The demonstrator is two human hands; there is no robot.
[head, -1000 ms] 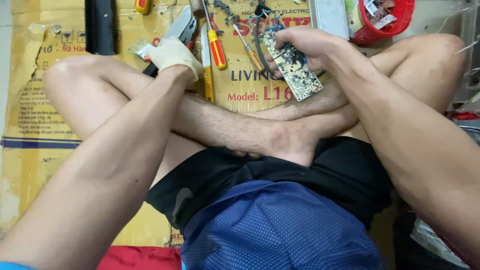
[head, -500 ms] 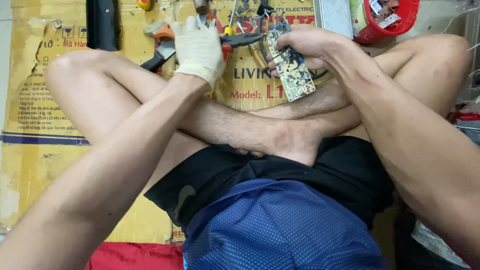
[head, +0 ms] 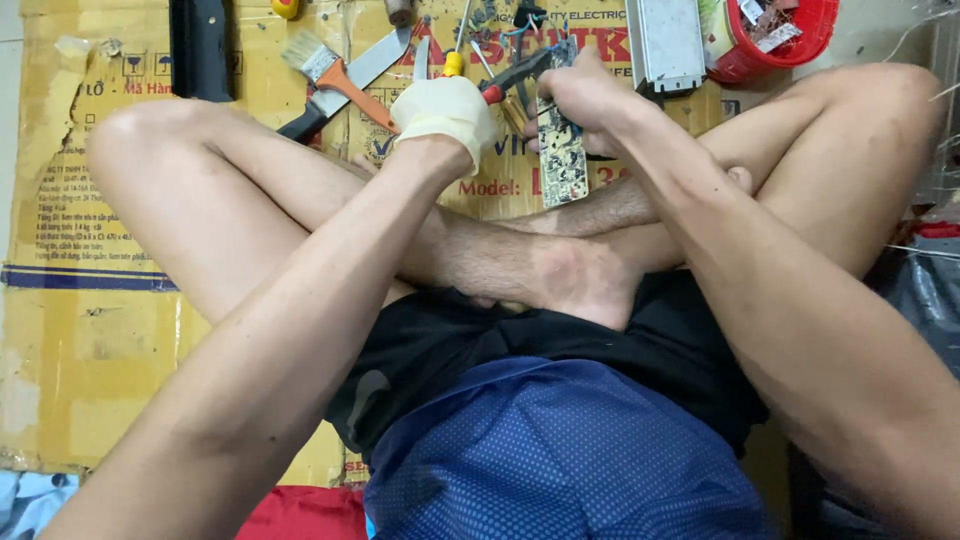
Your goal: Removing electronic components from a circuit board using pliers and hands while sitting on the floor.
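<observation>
My left hand [head: 445, 112], in a pale glove, grips red-handled pliers [head: 512, 76] whose jaws point right, toward the top of a circuit board [head: 562, 160]. My bare right hand [head: 583, 95] holds that board on edge, upright, just above my crossed legs. The two hands are almost touching. Blue and black wires [head: 528, 20] trail from the top of the board. The pliers' tip is hidden behind my right hand's fingers.
I sit cross-legged on flattened cardboard [head: 90, 250]. Behind the hands lie a paintbrush [head: 322, 66], a flat blade with a black handle [head: 345, 88], a yellow-handled screwdriver [head: 455, 58], a black bar [head: 200, 45], a silver metal box [head: 665, 40] and a red basket [head: 775, 40].
My gloved left hand lifted the pliers off the cardboard and brought them right, up to the board. My right hand turned the board from flat to upright.
</observation>
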